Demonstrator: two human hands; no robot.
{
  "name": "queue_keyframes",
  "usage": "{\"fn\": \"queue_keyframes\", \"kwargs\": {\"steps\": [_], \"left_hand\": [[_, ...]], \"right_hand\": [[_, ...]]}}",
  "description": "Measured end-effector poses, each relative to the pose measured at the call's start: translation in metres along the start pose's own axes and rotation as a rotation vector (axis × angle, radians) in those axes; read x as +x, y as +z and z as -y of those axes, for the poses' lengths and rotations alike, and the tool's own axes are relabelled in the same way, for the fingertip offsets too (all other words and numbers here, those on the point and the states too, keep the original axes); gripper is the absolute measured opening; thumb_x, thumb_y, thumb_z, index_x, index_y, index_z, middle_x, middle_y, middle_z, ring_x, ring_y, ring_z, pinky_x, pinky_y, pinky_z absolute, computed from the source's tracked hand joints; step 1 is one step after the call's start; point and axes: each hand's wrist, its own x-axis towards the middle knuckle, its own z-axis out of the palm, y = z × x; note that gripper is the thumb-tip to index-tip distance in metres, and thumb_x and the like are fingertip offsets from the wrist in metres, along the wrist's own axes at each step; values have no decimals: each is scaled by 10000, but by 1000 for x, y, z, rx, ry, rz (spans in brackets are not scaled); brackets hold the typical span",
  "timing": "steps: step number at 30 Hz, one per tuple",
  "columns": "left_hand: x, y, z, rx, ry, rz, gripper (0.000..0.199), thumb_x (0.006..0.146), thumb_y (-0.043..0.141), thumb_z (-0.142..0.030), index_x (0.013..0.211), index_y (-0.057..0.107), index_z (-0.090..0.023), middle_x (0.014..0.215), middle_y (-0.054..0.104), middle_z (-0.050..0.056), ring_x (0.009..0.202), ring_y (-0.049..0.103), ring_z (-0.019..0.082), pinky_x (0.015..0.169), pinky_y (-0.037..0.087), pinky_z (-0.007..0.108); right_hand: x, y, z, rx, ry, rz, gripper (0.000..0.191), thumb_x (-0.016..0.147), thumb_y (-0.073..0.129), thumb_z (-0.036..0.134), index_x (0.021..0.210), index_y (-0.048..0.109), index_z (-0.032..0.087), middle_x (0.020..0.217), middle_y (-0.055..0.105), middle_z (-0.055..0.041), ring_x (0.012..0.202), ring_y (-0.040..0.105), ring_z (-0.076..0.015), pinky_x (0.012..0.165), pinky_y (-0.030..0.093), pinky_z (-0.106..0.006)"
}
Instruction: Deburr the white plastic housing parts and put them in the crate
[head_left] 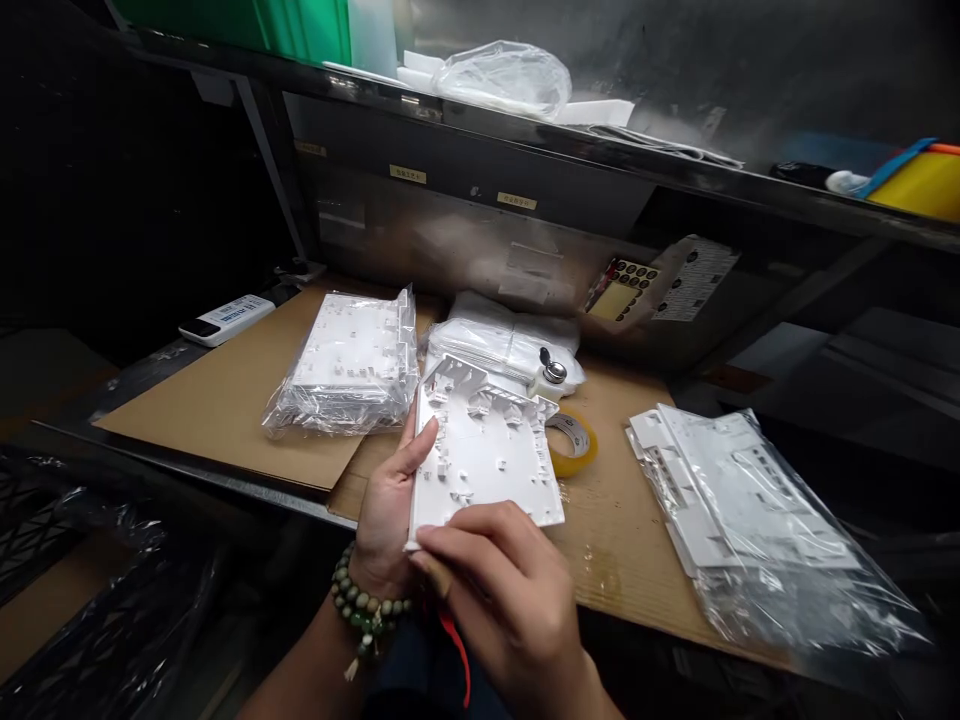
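Observation:
A white moulded plastic panel [480, 455], with clips and ribs on its inner face, is held tilted above the front edge of the table. My left hand [386, 510] grips its left side, thumb over the edge and the other fingers hidden behind. At the lower left corner my right hand [510, 580] is closed, its index fingertip on the panel's edge and the thumb just beneath. Below that hand hangs a red strip [456, 655]; I cannot tell what it belongs to. A beaded bracelet [364, 600] circles my left wrist.
Bagged white panels [349, 345] lie left on cardboard [225, 390]; more bagged panels [750, 490] lie right. Behind are a stack of plastic bags [495, 335], a metal-topped bottle [553, 375] and a tape roll [577, 450]. A shelf [480, 125] overhangs the back.

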Motion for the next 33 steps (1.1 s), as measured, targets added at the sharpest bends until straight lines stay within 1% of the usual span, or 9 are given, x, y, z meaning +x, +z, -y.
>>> {"fn": "queue_keyframes", "kwargs": {"steps": [2, 7, 13, 16, 19, 22, 26, 30, 33], "left_hand": [[-2, 1, -2, -17, -3, 13, 552, 1041, 392, -241, 1585, 298, -222, 1314, 696, 149, 1212, 662, 319, 1127, 442, 502], [0, -1, -5, -37, 73, -63, 573, 1031, 436, -223, 1586, 295, -247, 1337, 688, 130, 1236, 646, 320, 1142, 429, 505], [4, -8, -7, -50, 59, -24, 582, 1032, 442, -220, 1590, 282, -254, 1387, 652, 134, 1284, 602, 329, 1191, 361, 542], [6, -26, -24, -89, 52, 34, 565, 1052, 385, -259, 1596, 251, -180, 1355, 661, 151, 1330, 549, 324, 1214, 304, 556], [7, -47, -48, -154, 104, 126, 589, 1068, 360, -293, 1602, 177, -127, 1331, 658, 162, 1377, 480, 301, 1229, 244, 562], [5, -63, -63, -262, 139, 168, 625, 1070, 364, -284, 1615, 60, -238, 1372, 619, 108, 1391, 441, 264, 1235, 216, 553], [0, -80, -66, -278, 92, 227, 650, 1057, 417, -336, 1580, 42, -428, 1417, 544, 21, 1358, 471, 254, 1222, 251, 524], [-2, -92, -73, -177, -5, 113, 597, 1043, 430, -462, 1506, 85, -611, 1382, 514, -172, 1381, 417, 241, 1183, 310, 445], [0, -106, -95, -124, -139, 45, 496, 1059, 274, -501, 1469, 48, -667, 1389, 464, -206, 1355, 454, 213, 1128, 398, 408]], "right_hand": [[1, 6, 1, -9, -36, 20, 221, 901, 696, 81, 1117, 717, 127, 892, 698, -86, 810, 640, -175, 711, 556, -292], [2, -5, -6, -66, -42, 109, 211, 900, 671, 51, 1095, 716, 118, 863, 688, -87, 782, 619, -178, 685, 537, -296], [5, 5, -3, -65, -55, 51, 209, 917, 660, 73, 1113, 712, 121, 871, 697, -86, 797, 624, -183, 702, 538, -307], [-2, -17, -17, -152, 6, 24, 194, 902, 678, 62, 1068, 728, 148, 868, 689, -65, 820, 618, -184, 727, 534, -318], [-16, -55, -37, -289, 144, -210, 234, 895, 700, 58, 1073, 738, 206, 942, 680, -44, 882, 630, -166, 789, 531, -308], [-27, -79, -51, -392, 223, -343, 239, 908, 694, 69, 1072, 744, 236, 961, 674, -32, 904, 631, -157, 806, 521, -304], [-28, -78, -59, -361, 176, -216, 224, 912, 689, 78, 1077, 743, 220, 963, 696, -41, 923, 630, -169, 826, 534, -319], [-27, -73, -61, -405, 205, -211, 174, 927, 670, 99, 1037, 750, 209, 919, 701, -45, 882, 633, -176, 801, 540, -329], [-31, -73, -61, -332, 177, -217, 206, 922, 675, 94, 1074, 742, 215, 957, 705, -48, 901, 648, -173, 810, 552, -326]]}}
